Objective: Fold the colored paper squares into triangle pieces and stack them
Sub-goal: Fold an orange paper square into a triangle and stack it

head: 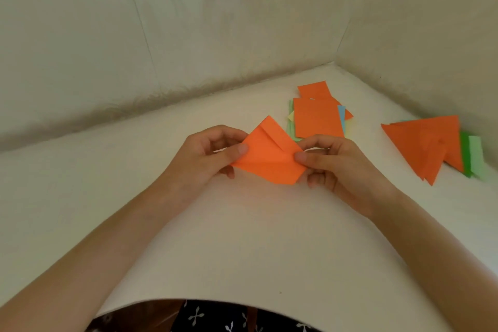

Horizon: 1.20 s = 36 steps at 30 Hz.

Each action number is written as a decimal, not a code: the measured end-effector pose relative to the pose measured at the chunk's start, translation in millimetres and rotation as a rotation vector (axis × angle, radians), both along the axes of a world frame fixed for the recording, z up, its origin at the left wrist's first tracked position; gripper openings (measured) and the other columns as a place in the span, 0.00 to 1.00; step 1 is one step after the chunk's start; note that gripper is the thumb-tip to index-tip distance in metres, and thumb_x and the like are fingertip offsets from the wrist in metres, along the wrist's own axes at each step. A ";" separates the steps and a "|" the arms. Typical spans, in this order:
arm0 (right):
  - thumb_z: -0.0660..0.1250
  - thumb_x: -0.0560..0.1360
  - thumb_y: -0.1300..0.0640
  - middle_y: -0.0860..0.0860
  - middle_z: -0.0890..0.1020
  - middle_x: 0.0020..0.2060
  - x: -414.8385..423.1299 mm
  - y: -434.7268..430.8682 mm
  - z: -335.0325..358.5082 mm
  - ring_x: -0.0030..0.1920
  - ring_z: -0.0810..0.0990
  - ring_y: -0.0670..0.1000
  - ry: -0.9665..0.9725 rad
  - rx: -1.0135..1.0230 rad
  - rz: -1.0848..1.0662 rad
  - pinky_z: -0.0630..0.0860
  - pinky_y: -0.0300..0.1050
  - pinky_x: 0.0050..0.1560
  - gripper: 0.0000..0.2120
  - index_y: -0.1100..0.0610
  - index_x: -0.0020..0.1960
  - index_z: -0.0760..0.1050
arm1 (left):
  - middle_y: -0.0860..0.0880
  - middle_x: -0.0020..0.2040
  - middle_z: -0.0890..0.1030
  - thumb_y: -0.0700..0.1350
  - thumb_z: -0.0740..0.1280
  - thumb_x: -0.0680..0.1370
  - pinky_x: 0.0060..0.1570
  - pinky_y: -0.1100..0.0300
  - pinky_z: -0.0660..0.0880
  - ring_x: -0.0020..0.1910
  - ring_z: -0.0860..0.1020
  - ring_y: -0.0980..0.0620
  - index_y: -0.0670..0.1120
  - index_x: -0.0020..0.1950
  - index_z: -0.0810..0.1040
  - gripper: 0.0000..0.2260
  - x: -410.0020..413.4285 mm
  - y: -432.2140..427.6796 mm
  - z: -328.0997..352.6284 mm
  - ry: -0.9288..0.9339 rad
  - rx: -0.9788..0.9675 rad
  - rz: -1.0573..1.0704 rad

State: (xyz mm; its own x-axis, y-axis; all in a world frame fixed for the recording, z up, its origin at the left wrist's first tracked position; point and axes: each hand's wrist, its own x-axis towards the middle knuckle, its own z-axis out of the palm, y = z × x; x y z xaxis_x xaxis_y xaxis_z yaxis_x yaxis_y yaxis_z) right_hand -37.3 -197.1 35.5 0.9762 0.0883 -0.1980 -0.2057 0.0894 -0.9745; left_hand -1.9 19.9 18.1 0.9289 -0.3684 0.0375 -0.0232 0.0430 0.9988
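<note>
An orange paper square (269, 155), partly folded with a flap turned down near its top corner, is held just above the white table (242, 237). My left hand (213, 153) pinches its left corner between thumb and fingers. My right hand (331, 164) pinches its right corner the same way. Behind the held paper lies a pile of unfolded squares (318, 116), orange on top with green, blue and yellow edges showing. To the right lies a stack of folded triangles (428, 145), orange on top of green ones.
The table sits in a corner, with pale patterned walls (188, 35) close behind and on the right. The table's near edge (188, 300) curves just above a dark patterned garment.
</note>
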 end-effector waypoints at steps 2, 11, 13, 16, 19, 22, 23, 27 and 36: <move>0.64 0.72 0.70 0.55 0.81 0.29 -0.4 1.7 0.1 0.26 0.79 0.47 0.048 0.047 -0.043 0.75 0.36 0.26 0.04 0.64 0.45 0.76 | 0.55 0.39 0.81 0.41 0.66 0.76 0.34 0.64 0.74 0.37 0.77 0.57 0.46 0.51 0.79 0.05 0.9 1.6 -0.7 -0.011 -0.019 0.015; 0.64 0.73 0.69 0.57 0.84 0.34 -8.0 4.8 3.6 0.32 0.83 0.49 0.082 0.096 -0.047 0.79 0.37 0.31 0.04 0.62 0.42 0.75 | 0.60 0.53 0.80 0.51 0.75 0.65 0.51 0.64 0.73 0.49 0.79 0.57 0.54 0.40 0.81 0.07 -0.1 0.0 -5.4 -0.345 0.087 -0.018; 0.63 0.74 0.68 0.59 0.85 0.38 -10.4 8.2 3.6 0.35 0.84 0.51 0.039 0.029 0.004 0.79 0.38 0.33 0.05 0.62 0.42 0.76 | 0.57 0.44 0.82 0.47 0.77 0.68 0.44 0.67 0.73 0.41 0.79 0.59 0.49 0.38 0.80 0.07 -1.5 -2.9 -5.3 -0.282 0.018 0.064; 0.62 0.75 0.69 0.58 0.85 0.40 -12.4 12.1 1.6 0.38 0.85 0.53 -0.022 -0.059 0.056 0.80 0.39 0.36 0.07 0.61 0.45 0.78 | 0.53 0.33 0.81 0.45 0.71 0.67 0.35 0.67 0.73 0.32 0.78 0.58 0.42 0.40 0.76 0.08 -3.5 -7.2 -1.3 -0.212 -0.007 0.157; 0.59 0.77 0.68 0.57 0.85 0.42 -13.9 13.6 -1.6 0.41 0.84 0.54 -0.059 -0.118 0.107 0.80 0.41 0.39 0.10 0.61 0.49 0.79 | 0.52 0.32 0.80 0.43 0.70 0.69 0.33 0.64 0.75 0.31 0.79 0.54 0.43 0.42 0.72 0.08 -3.8 -8.7 -0.1 -0.167 -0.045 0.202; 0.57 0.78 0.70 0.56 0.85 0.42 -13.7 13.3 -3.9 0.41 0.84 0.53 -0.061 -0.155 0.131 0.80 0.42 0.39 0.12 0.61 0.49 0.79 | 0.50 0.32 0.80 0.38 0.69 0.74 0.35 0.62 0.75 0.31 0.79 0.53 0.44 0.48 0.72 0.07 -4.4 -8.2 -0.6 -0.131 -0.068 0.214; 0.57 0.78 0.69 0.56 0.85 0.41 -12.8 13.0 -4.3 0.41 0.84 0.54 -0.053 -0.157 0.131 0.80 0.42 0.39 0.12 0.62 0.49 0.79 | 0.51 0.32 0.80 0.37 0.68 0.74 0.36 0.63 0.76 0.31 0.79 0.53 0.45 0.49 0.73 0.07 -5.2 -8.1 -0.7 -0.130 -0.061 0.214; 0.62 0.76 0.53 0.59 0.83 0.40 -11.5 15.2 -0.9 0.39 0.83 0.56 -0.018 -0.035 0.092 0.79 0.44 0.35 0.14 0.64 0.52 0.77 | 0.53 0.35 0.82 0.37 0.67 0.76 0.36 0.64 0.76 0.32 0.80 0.56 0.45 0.47 0.78 0.03 -7.5 -10.0 -1.4 -0.146 -0.008 0.185; 0.63 0.76 0.59 0.54 0.80 0.27 -15.3 25.0 -2.2 0.26 0.80 0.51 -0.182 -0.217 -0.055 0.75 0.42 0.26 0.06 0.60 0.43 0.76 | 0.51 0.34 0.81 0.37 0.68 0.76 0.36 0.62 0.77 0.35 0.79 0.55 0.43 0.44 0.77 0.02 -14.2 -12.3 -0.6 -0.095 0.063 0.007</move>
State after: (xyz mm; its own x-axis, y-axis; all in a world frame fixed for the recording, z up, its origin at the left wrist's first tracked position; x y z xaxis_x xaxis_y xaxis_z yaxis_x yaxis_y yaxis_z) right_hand -52.6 -172.1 33.3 0.9996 0.0091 -0.0274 -0.0262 -0.1194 -0.9925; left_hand -16.2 7.7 17.5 0.9248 -0.3663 0.1026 -0.1182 -0.0205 0.9928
